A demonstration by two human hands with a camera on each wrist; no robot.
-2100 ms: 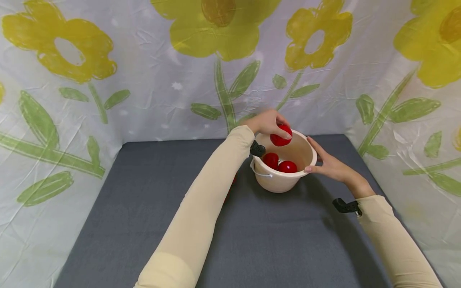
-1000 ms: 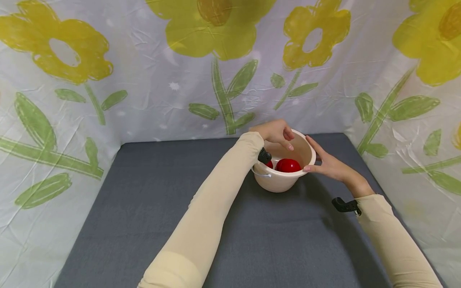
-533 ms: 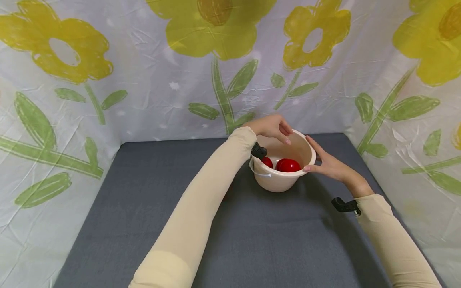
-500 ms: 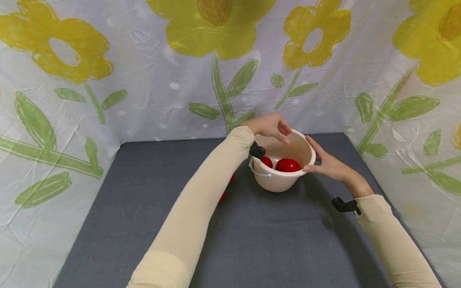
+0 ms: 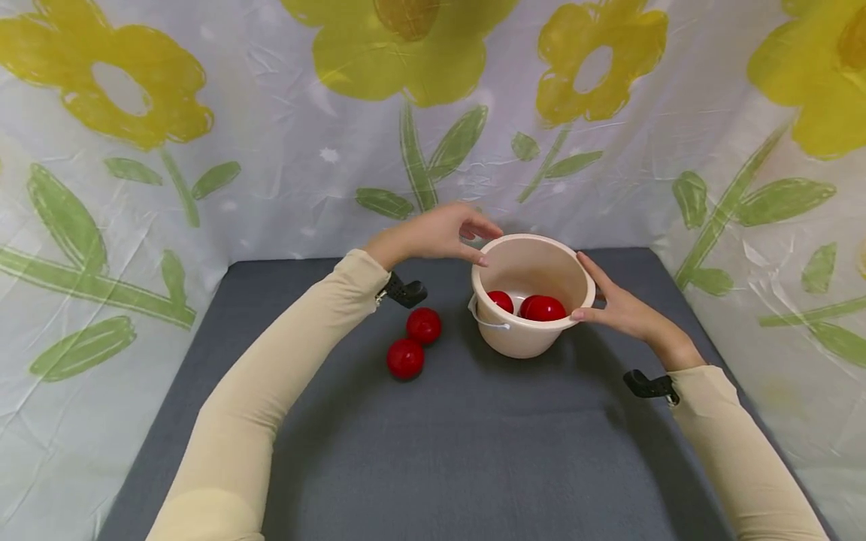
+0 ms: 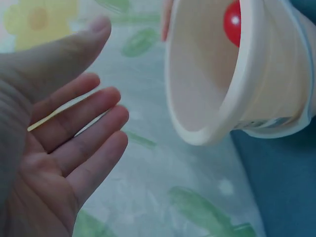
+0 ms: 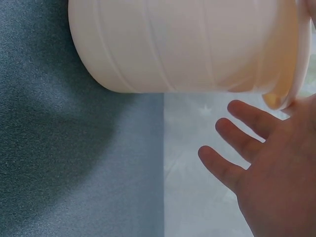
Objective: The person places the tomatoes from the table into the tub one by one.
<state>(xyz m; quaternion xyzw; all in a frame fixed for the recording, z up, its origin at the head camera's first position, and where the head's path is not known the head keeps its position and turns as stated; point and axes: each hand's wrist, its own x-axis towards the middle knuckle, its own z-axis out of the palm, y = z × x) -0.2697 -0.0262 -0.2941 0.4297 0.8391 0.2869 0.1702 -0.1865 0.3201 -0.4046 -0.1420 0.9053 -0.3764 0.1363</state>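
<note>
A cream bucket [image 5: 521, 342] stands on the dark grey tabletop, its mouth facing up toward me. Inside lie glossy red apple-like rounds; one red round [image 5: 501, 301] is at the left and two overlap at the right. My right hand [image 5: 622, 308] holds the bucket's right rim with thumb and index finger. Its other fingers extend apart from the wall in the right wrist view. Beyond the bucket's left rim, my left hand [image 5: 446, 231] hovers with spread fingers and an empty palm. Two more red rounds [image 5: 423, 325] sit close together on the table, below the left wrist.
The grey cloth-covered table [image 5: 473, 451] ends at a white curtain [image 5: 284, 203] printed with yellow flowers, which rises behind and at both sides. A white handle [image 5: 489, 323] hangs at the bucket's left side. Black straps circle both wrists.
My left hand let go of a red round inside the bucket, then moved up and left out of it. The two rounds on the table came into full view. My right hand stayed put.
</note>
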